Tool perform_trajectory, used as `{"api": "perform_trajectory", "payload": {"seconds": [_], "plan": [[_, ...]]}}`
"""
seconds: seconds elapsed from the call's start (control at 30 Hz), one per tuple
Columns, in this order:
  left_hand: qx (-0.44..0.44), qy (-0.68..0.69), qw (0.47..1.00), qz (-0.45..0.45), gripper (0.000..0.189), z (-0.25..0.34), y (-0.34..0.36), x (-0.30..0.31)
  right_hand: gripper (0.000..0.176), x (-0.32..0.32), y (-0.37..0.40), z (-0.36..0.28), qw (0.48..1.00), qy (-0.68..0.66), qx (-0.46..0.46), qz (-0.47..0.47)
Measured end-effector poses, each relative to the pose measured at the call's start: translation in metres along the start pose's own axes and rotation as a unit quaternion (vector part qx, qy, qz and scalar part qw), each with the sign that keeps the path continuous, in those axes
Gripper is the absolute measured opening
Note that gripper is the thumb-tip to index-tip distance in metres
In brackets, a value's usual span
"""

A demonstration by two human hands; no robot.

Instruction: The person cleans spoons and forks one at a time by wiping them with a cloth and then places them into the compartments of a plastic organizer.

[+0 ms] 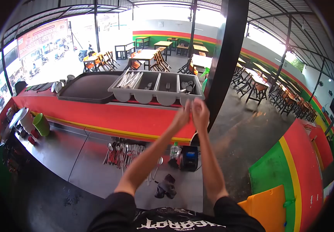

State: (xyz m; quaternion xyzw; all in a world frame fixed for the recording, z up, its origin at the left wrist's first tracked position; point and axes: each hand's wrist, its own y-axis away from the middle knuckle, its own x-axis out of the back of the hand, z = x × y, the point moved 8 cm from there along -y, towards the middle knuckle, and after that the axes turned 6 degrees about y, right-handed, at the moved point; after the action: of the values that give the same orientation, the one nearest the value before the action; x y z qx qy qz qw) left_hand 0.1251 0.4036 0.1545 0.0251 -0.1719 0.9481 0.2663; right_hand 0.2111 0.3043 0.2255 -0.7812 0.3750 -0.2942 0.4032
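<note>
My left hand (182, 117) and my right hand (200, 112) are raised close together at the front right corner of a grey cutlery tray (123, 95). Motion smears the left fingers. The right fingers look curled in, and whatever they may hold is hidden. Just beyond my hands, the tray's rightmost compartment holds spoons (188, 87). A fork (167, 86) lies in the compartment beside it, and white-wrapped utensils (130, 79) fill the leftmost one. Below my arms, many loose spoons and forks (125, 151) lie on the metal counter (68, 154).
Dark serving trays (85, 87) are stacked on the red ledge (97, 116), left of the cutlery tray. A black post (225, 58) rises close by on the right. A dark cloth (166, 187), a bottle (174, 150) and a black-blue device (190, 157) are on the counter. Green baskets (41, 124) stand at left.
</note>
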Motion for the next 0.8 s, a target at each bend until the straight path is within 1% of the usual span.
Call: {"api": "perform_trajectory", "payload": {"seconds": [0.03,0.07,0.1,0.13,0.17,0.2,0.23,0.27,0.3,0.33,0.4,0.43,0.47,0.5,0.53,0.57,0.63,0.7,0.73,0.8], "plan": [[0.002,0.079,0.997,0.007,0.076,-0.028,0.045,-0.013,0.025,0.016,0.034,-0.016,0.998,0.057,-0.016,-0.003],[-0.006,0.088,0.996,0.016,0.062,-0.03,0.101,-0.02,0.024,0.016,0.089,0.007,0.997,0.056,-0.058,0.018],[0.065,0.074,0.995,-0.003,0.05,-0.093,0.14,-0.032,0.023,0.016,0.142,0.014,0.988,-0.002,-0.148,-0.045],[0.072,0.054,0.996,-0.023,0.042,-0.153,0.197,-0.039,0.029,0.002,0.219,0.045,0.982,0.022,-0.147,-0.116],[0.078,0.034,0.995,-0.043,0.036,-0.211,0.252,-0.045,0.039,-0.006,0.287,0.051,0.963,-0.024,-0.136,-0.232],[0.285,0.003,0.958,-0.002,0.031,-0.368,0.326,-0.051,0.045,-0.01,0.363,0.06,0.937,-0.079,-0.182,-0.289],[0.204,-0.01,0.979,0.001,0.028,-0.305,0.37,-0.043,0.063,-0.02,0.458,0.082,0.892,-0.062,-0.146,-0.423],[0.294,-0.097,0.945,-0.106,0.029,-0.313,0.423,-0.041,0.072,0.003,0.499,0.063,0.871,0.068,-0.061,-0.482],[0.33,-0.081,0.931,-0.134,0.029,-0.326,0.469,-0.033,0.082,0.024,0.523,0.043,0.823,0.195,0.024,-0.533],[0.366,-0.065,0.914,-0.162,0.029,-0.342,0.505,-0.029,0.086,0.027,0.527,0.048,0.815,0.17,-0.003,-0.554],[0.442,0.022,0.892,-0.097,0.032,-0.34,0.517,-0.007,0.093,0.023,0.525,0.056,0.796,0.113,-0.057,-0.592],[0.485,0.063,0.87,-0.062,0.034,-0.339,0.534,0.005,0.095,0.019,0.527,0.059,0.785,0.146,-0.04,-0.601],[0.456,-0.04,0.889,-0.015,0.033,-0.34,0.53,0.025,0.096,0.014,0.531,0.062,0.772,0.178,-0.022,-0.61],[0.42,-0.143,0.896,0.029,0.032,-0.329,0.514,0.039,0.098,0.011,0.531,0.063,0.766,0.183,-0.021,-0.616],[0.379,-0.169,0.907,0.078,0.03,-0.317,0.497,0.05,0.099,0.008,0.53,0.064,0.76,0.191,-0.016,-0.621],[0.317,-0.194,0.924,0.096,0.033,-0.298,0.472,0.054,0.101,0.006,0.529,0.065,0.755,0.19,-0.019,-0.627],[0.263,-0.27,0.916,0.136,0.039,-0.29,0.442,0.06,0.103,0.007,0.526,0.063,0.746,0.191,-0.023,-0.637],[0.261,-0.367,0.885,0.115,0.048,-0.24,0.402,0.052,0.105,0.006,0.523,0.061,0.739,0.164,-0.053,-0.651],[0.237,-0.387,0.883,0.119,0.049,-0.236,0.391,0.048,0.106,0.007,0.521,0.06,0.737,0.154,-0.067,-0.655],[0.184,-0.426,0.877,0.127,0.05,-0.236,0.375,0.037,0.107,0.007,0.519,0.059,0.738,0.148,-0.066,-0.655]]}}
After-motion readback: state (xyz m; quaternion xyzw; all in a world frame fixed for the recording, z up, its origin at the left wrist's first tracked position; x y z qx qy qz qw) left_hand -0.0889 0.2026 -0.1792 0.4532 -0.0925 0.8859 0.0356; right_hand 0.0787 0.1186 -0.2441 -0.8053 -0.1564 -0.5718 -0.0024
